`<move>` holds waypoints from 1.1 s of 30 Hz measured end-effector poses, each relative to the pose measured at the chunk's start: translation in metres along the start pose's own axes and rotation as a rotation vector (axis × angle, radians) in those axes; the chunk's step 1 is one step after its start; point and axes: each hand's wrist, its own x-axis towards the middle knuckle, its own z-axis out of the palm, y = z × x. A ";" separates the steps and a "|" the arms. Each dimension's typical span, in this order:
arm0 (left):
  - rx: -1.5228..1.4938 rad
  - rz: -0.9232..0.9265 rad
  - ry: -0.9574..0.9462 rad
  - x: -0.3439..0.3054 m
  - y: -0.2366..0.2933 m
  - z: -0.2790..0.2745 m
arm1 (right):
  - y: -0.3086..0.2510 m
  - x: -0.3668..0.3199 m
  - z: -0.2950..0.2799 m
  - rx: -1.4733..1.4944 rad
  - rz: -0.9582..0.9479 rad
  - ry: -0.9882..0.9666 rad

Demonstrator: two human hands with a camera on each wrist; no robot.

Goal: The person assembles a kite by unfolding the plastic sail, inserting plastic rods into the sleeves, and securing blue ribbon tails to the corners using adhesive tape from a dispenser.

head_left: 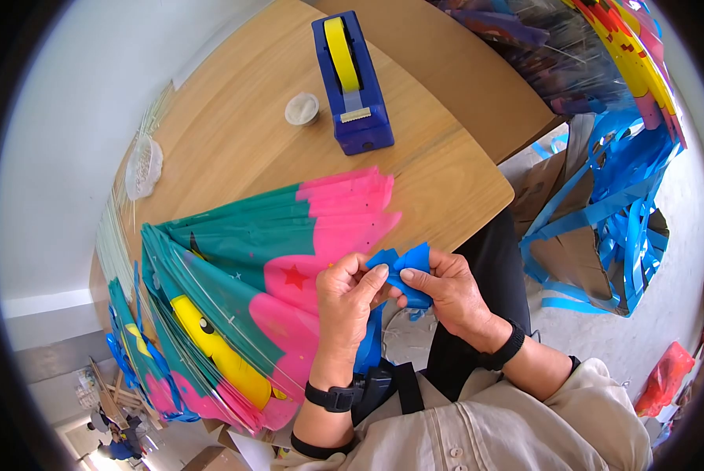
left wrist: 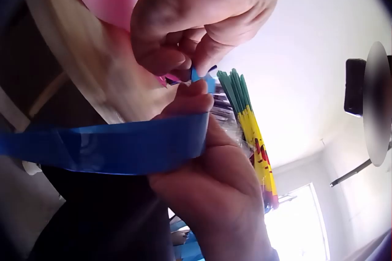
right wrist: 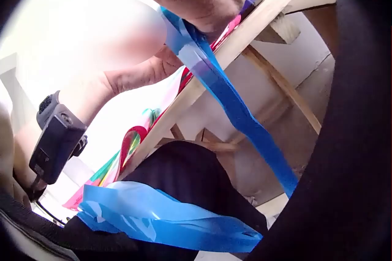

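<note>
Both hands meet in front of the body at the table's near edge. My left hand (head_left: 347, 297) pinches one side of a folded blue ribbon (head_left: 415, 263) between thumb and fingers. The other side is pinched by my right hand (head_left: 460, 297), its thumb on top. In the left wrist view a flat length of blue ribbon (left wrist: 135, 145) trails from the hands. The right wrist view has a long blue strip (right wrist: 239, 111) hanging down, with more blue ribbon (right wrist: 159, 215) over the lap. Left of the hands lies a pleated green and pink sheet (head_left: 289, 235) with a yellow figure.
A blue tape dispenser (head_left: 364, 129) with yellow tape and a small white cup (head_left: 302, 109) stand on the wooden table (head_left: 438, 173). A white lacy dish (head_left: 144, 167) and thin sticks lie at the left edge. Blue ribbons (head_left: 619, 204) drape over a cardboard box on the right.
</note>
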 end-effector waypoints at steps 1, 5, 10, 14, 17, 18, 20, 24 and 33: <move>-0.019 -0.017 0.018 -0.002 0.003 0.004 | 0.001 0.000 0.001 0.000 0.001 0.000; -0.065 -0.049 0.026 -0.002 -0.003 0.004 | 0.005 0.000 -0.002 0.002 -0.043 0.046; -0.191 -0.096 0.012 -0.008 -0.008 -0.002 | 0.000 0.001 -0.012 0.010 -0.032 -0.001; -0.079 -0.074 0.047 -0.010 0.000 -0.001 | -0.006 -0.003 -0.011 -0.075 -0.068 -0.053; 0.280 0.101 0.081 -0.007 -0.006 -0.006 | -0.002 -0.003 -0.012 -0.286 -0.137 -0.078; 0.280 0.101 0.081 -0.007 -0.004 -0.006 | 0.000 -0.002 -0.013 -0.425 -0.201 -0.081; 0.691 0.384 0.153 -0.004 0.002 -0.005 | -0.001 -0.001 -0.008 -0.552 -0.291 -0.070; 0.961 0.603 0.241 0.010 0.006 -0.007 | -0.007 0.004 0.002 -0.868 -0.515 -0.061; 1.122 0.556 0.351 0.033 -0.005 -0.004 | 0.011 0.028 -0.003 -1.362 -0.822 -0.056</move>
